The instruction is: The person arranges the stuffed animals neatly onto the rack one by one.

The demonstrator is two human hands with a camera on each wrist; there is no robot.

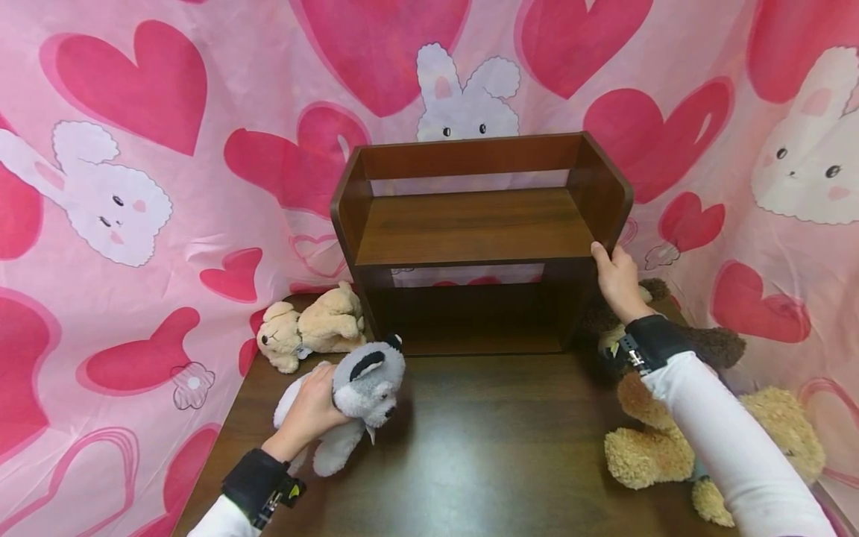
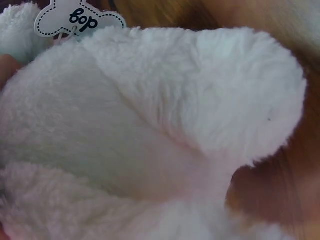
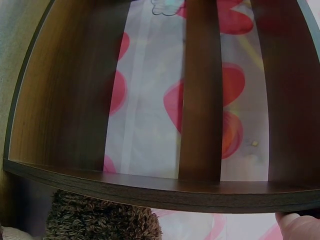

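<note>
Pink cloth at back and on both sides, printed with hearts and white rabbits. Below, a dark wood table, light gleaming on its middle. Towards the far side, a brown shelf: upright, two tiers, cloth visible through gaps at the back.

Grey dog in front of the shelf's left front corner, over the left part of the table, head turned to the right. Grey head, white muzzle and legs, black inside one ear. Gripped round the upper body by the left hand: fingers clamped on the plush, thumb not clear. Contact between paws and table: cannot tell. In the left wrist view, mostly white fur, close up, plus a bone-shaped tag reading "dog" upside down.

Right hand at the shelf's right side, near the height of the upper board. Fingers clamped on the front edge of the side panel, some partly hidden.

Just beyond the grey dog, beside the shelf's left side, a tan dog, lying down. To the right of the shelf, a dark brown toy, partly behind the right arm. Nearer, a curly bear, partly covered by the white sleeve. Black wristbands on both wrists.
</note>
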